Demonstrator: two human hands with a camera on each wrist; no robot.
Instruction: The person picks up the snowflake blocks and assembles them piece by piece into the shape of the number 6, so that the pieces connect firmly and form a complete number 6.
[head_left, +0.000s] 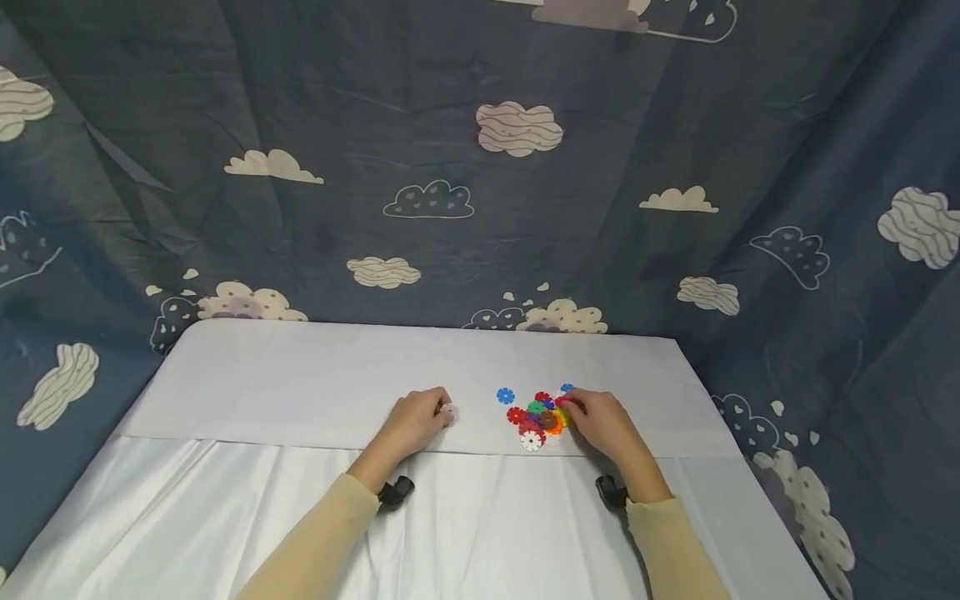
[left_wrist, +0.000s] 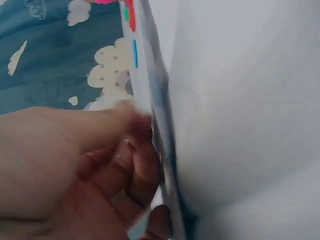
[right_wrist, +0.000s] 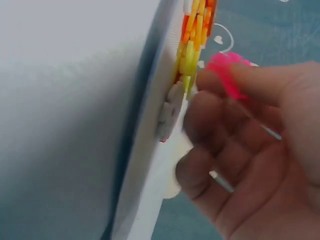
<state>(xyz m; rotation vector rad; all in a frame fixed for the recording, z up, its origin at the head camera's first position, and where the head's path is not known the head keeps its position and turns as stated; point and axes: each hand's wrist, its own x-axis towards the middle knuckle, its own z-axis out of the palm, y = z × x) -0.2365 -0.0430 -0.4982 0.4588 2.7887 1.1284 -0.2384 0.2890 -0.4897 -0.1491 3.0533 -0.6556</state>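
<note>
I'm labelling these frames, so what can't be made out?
Head: lower pieces in the pile of multicoloured notched plastic discs, covered by upper ones.
Left wrist: what the left hand pinches, lost in blur.
Right wrist: yellow and orange plastic discs, cut by the top edge.

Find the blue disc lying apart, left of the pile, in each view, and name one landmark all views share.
Head: right of centre, below mid-height; blue disc left of the pile.
Left wrist: upper part, left of centre, apparently the edge-on blue sliver.
Right wrist: not visible.
Shared landmark: cloud-print cloth.
</note>
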